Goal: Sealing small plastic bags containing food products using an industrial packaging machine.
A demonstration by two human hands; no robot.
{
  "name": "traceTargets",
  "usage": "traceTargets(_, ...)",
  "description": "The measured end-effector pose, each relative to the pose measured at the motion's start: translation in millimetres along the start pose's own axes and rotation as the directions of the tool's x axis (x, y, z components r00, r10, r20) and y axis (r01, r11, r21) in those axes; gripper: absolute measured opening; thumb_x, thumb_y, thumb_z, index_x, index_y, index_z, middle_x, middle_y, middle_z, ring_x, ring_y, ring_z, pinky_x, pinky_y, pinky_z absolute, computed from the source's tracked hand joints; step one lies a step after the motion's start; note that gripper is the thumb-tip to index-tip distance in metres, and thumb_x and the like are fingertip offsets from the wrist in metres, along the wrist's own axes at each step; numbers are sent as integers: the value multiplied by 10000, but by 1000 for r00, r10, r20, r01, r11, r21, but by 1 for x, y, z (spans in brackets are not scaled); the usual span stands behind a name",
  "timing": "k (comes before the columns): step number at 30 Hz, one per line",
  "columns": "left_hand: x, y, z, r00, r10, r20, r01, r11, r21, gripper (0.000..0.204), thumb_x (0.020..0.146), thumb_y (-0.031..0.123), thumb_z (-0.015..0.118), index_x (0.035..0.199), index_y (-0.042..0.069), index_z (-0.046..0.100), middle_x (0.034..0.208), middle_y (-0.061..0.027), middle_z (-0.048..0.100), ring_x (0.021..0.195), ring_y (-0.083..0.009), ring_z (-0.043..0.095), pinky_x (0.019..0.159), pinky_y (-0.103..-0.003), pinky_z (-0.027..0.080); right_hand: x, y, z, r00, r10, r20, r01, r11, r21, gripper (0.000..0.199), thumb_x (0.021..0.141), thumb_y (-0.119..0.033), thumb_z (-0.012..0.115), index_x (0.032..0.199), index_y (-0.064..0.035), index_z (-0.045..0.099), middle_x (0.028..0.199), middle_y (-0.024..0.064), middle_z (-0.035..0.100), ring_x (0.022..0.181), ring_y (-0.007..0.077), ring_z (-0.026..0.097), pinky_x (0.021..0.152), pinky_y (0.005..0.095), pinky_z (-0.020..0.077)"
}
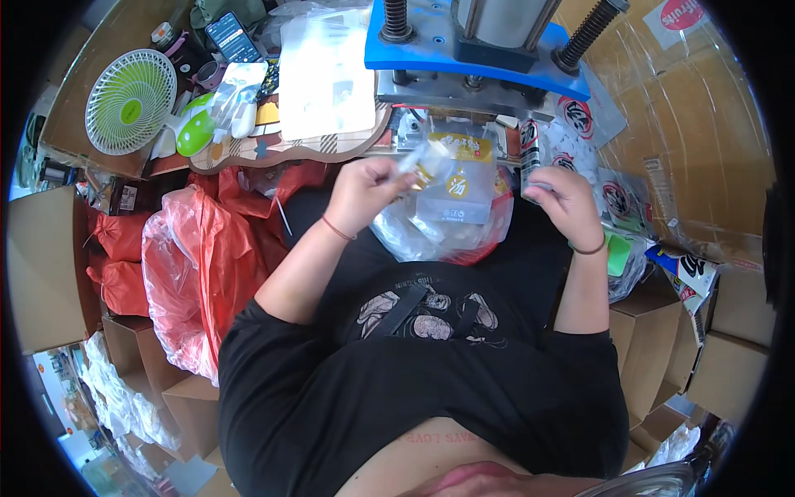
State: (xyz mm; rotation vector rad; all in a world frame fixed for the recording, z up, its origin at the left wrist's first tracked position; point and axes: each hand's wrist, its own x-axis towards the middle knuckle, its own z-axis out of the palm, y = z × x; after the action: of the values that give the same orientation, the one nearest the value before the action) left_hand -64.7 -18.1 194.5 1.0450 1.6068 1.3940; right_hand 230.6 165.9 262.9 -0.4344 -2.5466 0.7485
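Apparently handling is midway: the left hand's (363, 196) grip pinches a blurred clear packet (424, 168), a gold-printed pouch (458, 180) and loose plastic (402, 234) are left over the lap, and the right hand (567, 207) curls, its hold unclear. Around: green-white fan (131, 103), red bags (197, 240), patterned surface (331, 146), blue press (414, 50), cartons (644, 356).

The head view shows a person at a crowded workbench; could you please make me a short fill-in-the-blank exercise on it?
1. The hand pinching the small blurred packet is the person's ____ one.
2. The thick press plate at the top of the view is coloured ____.
3. The fan at the upper left has a green hub and an outer cage coloured ____.

Missing words: left; blue; white.
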Motion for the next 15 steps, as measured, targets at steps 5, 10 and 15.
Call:
traceTargets(5, -5, 8, 29, 991, -8, 133, -11, 989, 145, 261, 870, 243, 782, 818, 0, 702, 627, -12, 596, 602, -37, 496, 550, -252, 423, 0, 0, 14, 977, 210, 23, -202, 897, 393, 156, 849, -96, 745, 957, -31, 653, 872, 103, 694, 785, 155, 659, 703, 299, 505)
traceTargets(10, -10, 13, 42, 953, -108, 282, 50, 978, 204, 223, 932, 209, 726, 954, -13, 722, 762, 7, 677, 683, -25, 571, 624, -208, 466, 25, -33, 37, 966, 255, -40, -175, 760, 626, 82, 909, -77, 701, 901, -29, 635, 854, 47, 671, 756, 79, 588, 663, 240, 463)
traceTargets(15, -10, -5, 63, 942, -91, 322, 143, 979, -142, 226, 956, 226, 696, 978, 1, 716, 801, 5, 686, 730, -36, 596, 689, -215, 491, 42, -25, 34, 983, 148, -107, -93, 910, 404, 118, 940, -85, 653, 871, 0, 610, 806, 26, 630, 760, 105, 584, 684, 265, 468)
